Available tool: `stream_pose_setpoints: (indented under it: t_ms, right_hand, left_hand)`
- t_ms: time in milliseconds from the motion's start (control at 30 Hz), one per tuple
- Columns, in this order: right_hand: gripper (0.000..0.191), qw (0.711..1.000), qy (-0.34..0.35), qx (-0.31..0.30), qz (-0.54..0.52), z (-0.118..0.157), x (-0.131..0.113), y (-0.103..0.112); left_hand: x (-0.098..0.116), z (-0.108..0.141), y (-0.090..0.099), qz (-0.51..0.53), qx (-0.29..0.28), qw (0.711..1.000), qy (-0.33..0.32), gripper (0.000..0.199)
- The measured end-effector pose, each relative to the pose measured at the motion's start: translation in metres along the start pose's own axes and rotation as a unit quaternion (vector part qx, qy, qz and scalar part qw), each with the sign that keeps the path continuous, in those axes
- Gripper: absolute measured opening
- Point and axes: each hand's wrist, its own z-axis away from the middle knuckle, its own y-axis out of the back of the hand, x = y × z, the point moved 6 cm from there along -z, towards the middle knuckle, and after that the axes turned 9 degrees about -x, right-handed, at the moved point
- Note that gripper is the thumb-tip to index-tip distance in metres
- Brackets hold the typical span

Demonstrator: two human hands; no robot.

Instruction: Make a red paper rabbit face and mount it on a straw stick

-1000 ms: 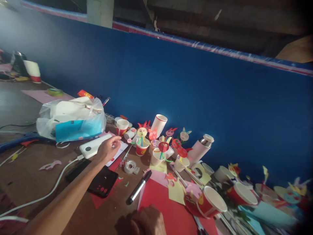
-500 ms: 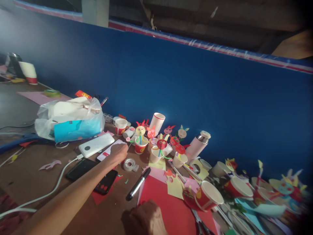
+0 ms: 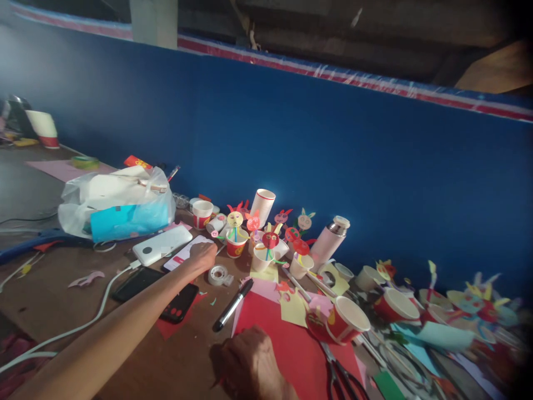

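My left hand (image 3: 203,255) reaches across the table with its fingers curled in. It is over the right end of a phone with a lit screen (image 3: 183,256), and whether it touches the screen is hidden. My right hand (image 3: 252,358) is curled at the near edge of a red paper sheet (image 3: 270,319). A tiny red tip shows by its fingers, too small to name. Between the hands lie a clear tape roll (image 3: 219,275) and a black-and-silver marker (image 3: 233,305). Black scissors (image 3: 339,369) rest on the red sheet's right side.
Paper cups with cut-paper faces (image 3: 270,240) stand behind the sheet, beside a pink thermos (image 3: 331,241). Several more cups (image 3: 350,319) and scraps crowd the right. Leftward are a white power bank (image 3: 163,244) with a cable, a black phone case (image 3: 139,286) and a plastic bag (image 3: 75,205).
The view has shifted slightly, so things on the right sit a little further left and higher. More of the scissors shows. Both hands stay near the same places, still curled.
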Motion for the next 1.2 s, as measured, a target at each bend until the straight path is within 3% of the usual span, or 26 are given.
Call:
stream_pose_setpoints:
  t_ms: [233,333,433,467,567,700,767,867,1033,1100,1200]
  right_hand:
    - [0.022,0.999,-0.029,-0.039,-0.006,0.002,0.004,-0.007]
    - [0.025,0.998,-0.045,-0.03,-0.033,0.002,0.006,-0.006]
    - [0.029,0.993,-0.083,-0.004,-0.08,0.002,0.012,0.002]
    - [0.03,0.988,-0.111,0.007,-0.104,0.002,0.016,0.006]
    - [0.031,0.958,-0.191,0.025,-0.213,0.002,0.03,0.016]
    - [0.032,0.895,-0.233,0.042,-0.377,0.001,0.041,0.019]
    - [0.033,0.872,-0.25,0.058,-0.416,0.002,0.046,0.016]
    - [0.034,0.848,-0.288,0.069,-0.44,0.004,0.053,0.01]
    - [0.032,0.841,-0.289,0.072,-0.451,0.004,0.058,0.008]
    - [0.035,0.843,-0.293,0.068,-0.446,0.006,0.059,0.008]
    - [0.039,0.846,-0.307,0.057,-0.432,0.008,0.062,0.009]
  left_hand:
    - [-0.016,0.036,0.017,-0.001,-0.01,1.0,0.024,0.011]
    - [-0.024,0.064,0.017,0.032,-0.035,0.999,-0.009,0.012]
    - [-0.02,0.089,0.005,0.087,-0.063,0.991,-0.075,0.018]
    - [-0.013,0.096,-0.002,0.12,-0.07,0.984,-0.112,0.02]
    - [0.02,0.109,-0.02,0.334,-0.085,0.908,-0.239,0.022]
    - [0.063,0.11,-0.037,0.457,-0.06,0.839,-0.289,0.019]
    - [0.078,0.11,-0.039,0.464,-0.025,0.83,-0.309,0.017]
    - [0.092,0.108,-0.042,0.462,-0.031,0.829,-0.315,0.019]
    - [0.102,0.107,-0.043,0.425,-0.033,0.833,-0.353,0.029]
    - [0.102,0.103,-0.045,0.453,-0.058,0.819,-0.348,0.031]
    - [0.089,0.09,-0.042,0.551,-0.065,0.775,-0.303,0.034]
